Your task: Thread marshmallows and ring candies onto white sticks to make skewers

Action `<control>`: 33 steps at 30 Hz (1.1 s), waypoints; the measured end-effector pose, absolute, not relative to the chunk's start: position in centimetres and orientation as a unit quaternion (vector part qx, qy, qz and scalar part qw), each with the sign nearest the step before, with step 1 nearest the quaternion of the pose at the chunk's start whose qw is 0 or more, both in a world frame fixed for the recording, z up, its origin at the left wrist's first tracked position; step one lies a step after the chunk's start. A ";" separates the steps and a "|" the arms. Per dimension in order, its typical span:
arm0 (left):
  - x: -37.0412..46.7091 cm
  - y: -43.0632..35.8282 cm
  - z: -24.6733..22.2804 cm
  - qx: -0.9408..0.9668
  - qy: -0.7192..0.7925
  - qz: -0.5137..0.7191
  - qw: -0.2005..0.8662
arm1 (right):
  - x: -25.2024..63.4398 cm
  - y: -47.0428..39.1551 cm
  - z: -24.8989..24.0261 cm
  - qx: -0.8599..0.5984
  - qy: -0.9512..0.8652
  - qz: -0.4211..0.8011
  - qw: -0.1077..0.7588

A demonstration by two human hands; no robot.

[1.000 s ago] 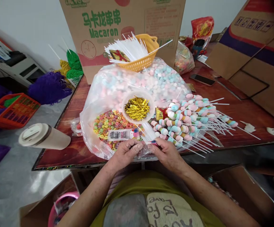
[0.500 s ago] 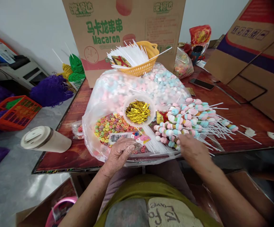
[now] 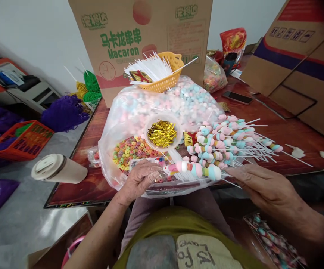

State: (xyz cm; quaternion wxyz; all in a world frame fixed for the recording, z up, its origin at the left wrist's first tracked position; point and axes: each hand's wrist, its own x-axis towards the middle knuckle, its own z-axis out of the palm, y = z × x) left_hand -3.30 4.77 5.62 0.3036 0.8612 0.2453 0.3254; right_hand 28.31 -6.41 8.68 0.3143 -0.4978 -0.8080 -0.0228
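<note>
My right hand [image 3: 262, 183] grips the stick of a marshmallow skewer [image 3: 198, 170], which lies level above the front of the big bag. Pink, white, green and blue pieces are threaded on it. My left hand [image 3: 141, 178] pinches a small clear printed bag [image 3: 161, 160] at the skewer's left end. Whether the tip is inside the bag I cannot tell. Beyond the hands stands a round tub [image 3: 180, 130] of gold twist ties [image 3: 162, 132], with colourful cereal rings [image 3: 125, 151] beside it. A pile of finished skewers [image 3: 226, 140] lies to the right.
A large plastic bag of marshmallows [image 3: 134, 106] covers the table middle, a yellow basket [image 3: 162, 85] of white sticks behind it. A lidded cup [image 3: 61, 169] stands at the left edge. A phone [image 3: 237, 97] and cardboard boxes [image 3: 156, 22] are farther back. More skewers [image 3: 276, 243] lie low right.
My right hand has come away from the skewer pile, drawing one skewer toward me and lining it up with the small bag. My left hand keeps its hold on the bag.
</note>
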 end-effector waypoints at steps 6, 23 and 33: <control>-2.7 4.9 6.6 0.887 0.223 0.222 0.338 | 28.8 -6.1 8.9 -0.464 -0.824 0.104 0.307; -2.9 4.8 7.1 0.858 0.268 0.266 0.348 | 28.8 -5.8 7.8 -0.542 -0.736 0.197 0.354; -3.1 4.3 5.6 0.719 0.375 0.265 0.521 | 28.9 -6.2 8.0 -0.497 -0.772 0.211 0.334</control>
